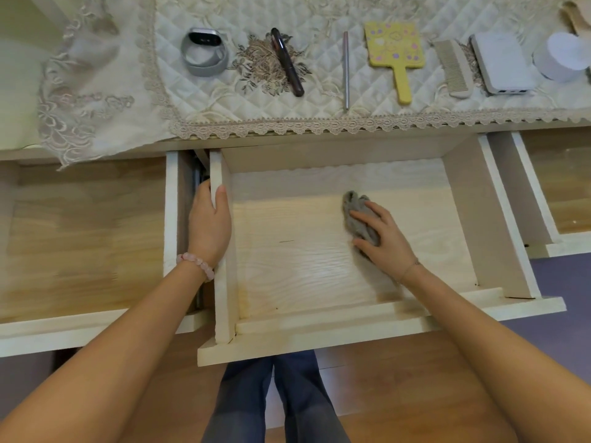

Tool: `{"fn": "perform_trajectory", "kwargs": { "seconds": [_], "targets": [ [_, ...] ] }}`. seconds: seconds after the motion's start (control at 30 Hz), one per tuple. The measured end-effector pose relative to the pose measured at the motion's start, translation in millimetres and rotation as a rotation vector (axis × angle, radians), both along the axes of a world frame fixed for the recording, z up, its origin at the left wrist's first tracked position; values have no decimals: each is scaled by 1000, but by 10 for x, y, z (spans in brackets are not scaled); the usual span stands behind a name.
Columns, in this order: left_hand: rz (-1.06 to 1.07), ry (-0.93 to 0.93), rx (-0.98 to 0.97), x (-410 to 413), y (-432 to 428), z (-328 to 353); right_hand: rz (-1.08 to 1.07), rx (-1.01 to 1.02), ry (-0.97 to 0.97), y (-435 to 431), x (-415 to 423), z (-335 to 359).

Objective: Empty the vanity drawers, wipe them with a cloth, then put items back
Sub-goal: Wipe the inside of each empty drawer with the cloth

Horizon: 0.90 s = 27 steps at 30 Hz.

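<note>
One cloth (357, 217) under right hand (388, 239) in drawer (319, 321)

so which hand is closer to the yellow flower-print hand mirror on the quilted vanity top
Right. The right hand presses the grey cloth on the drawer floor, roughly in line with the mirror; the left hand grips the drawer's left wall, further left.

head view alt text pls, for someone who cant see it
Seen from above, a person's right hand presses a grey cloth on the floor of the open, empty middle drawer while the left hand grips its left wall. A watch, yellow hand mirror, comb and power bank lie on the quilted cover.
</note>
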<state>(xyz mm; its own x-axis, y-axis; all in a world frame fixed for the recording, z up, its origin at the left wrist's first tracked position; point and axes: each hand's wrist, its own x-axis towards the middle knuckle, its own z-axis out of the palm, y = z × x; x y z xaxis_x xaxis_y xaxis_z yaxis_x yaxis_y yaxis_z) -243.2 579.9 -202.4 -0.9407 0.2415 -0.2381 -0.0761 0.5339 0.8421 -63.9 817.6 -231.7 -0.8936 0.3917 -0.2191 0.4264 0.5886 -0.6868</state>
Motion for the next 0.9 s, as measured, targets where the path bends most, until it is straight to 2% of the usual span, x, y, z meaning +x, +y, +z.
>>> {"fn": "perform_trajectory", "kwargs": {
  "seconds": [0.17, 0.3, 0.47, 0.7, 0.9],
  "targets": [
    [5, 5, 3, 14, 3, 6, 259, -63, 18, -494, -233, -32],
    [4, 5, 1, 3, 1, -6, 217, -116, 79, -583, -289, -36],
    [2, 14, 16, 6, -2, -2, 208, 162, 94, -474, -278, -113],
    [-12, 8, -26, -8, -3, -38, 373, 65, 75, -685, -310, -154],
    [-18, 29, -13, -10, -3, -15, 650, 44, 26, -1219, -475, -159]
  ]
}}
